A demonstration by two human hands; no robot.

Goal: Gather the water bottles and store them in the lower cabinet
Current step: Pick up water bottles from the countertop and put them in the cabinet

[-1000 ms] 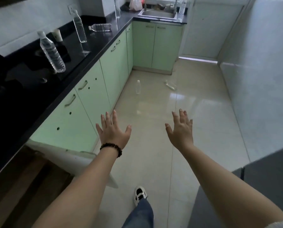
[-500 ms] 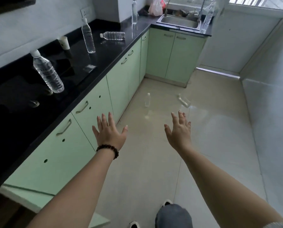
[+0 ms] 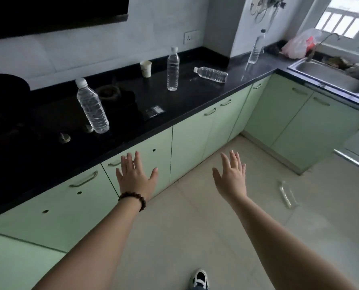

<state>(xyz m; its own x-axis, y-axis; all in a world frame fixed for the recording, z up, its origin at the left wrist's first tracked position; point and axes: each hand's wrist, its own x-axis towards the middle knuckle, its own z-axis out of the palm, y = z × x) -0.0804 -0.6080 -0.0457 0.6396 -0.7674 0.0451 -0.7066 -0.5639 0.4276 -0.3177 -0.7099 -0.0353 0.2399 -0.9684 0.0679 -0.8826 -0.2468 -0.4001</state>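
Both hands, left hand (image 3: pixel 135 177) and right hand (image 3: pixel 231 178), were spread and empty; the floor bottle (image 3: pixel 287 194) at three o'clock risked being kicked.

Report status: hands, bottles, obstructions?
Left hand and right hand open, empty. Four clear plastic water bottles on black countertop, one on floor. Green lower cabinet doors closed.

Five water bottles: on the counter, nearest bottle (image 3: pixel 92 107), middle bottle (image 3: pixel 173 69), toppled bottle (image 3: pixel 211 74) (on its side), far bottle (image 3: pixel 256 47); one floor bottle (image 3: pixel 287 194). One paper cup (image 3: pixel 146 68). One sink (image 3: pixel 329 75). Two hands, one shoe (image 3: pixel 199 279).
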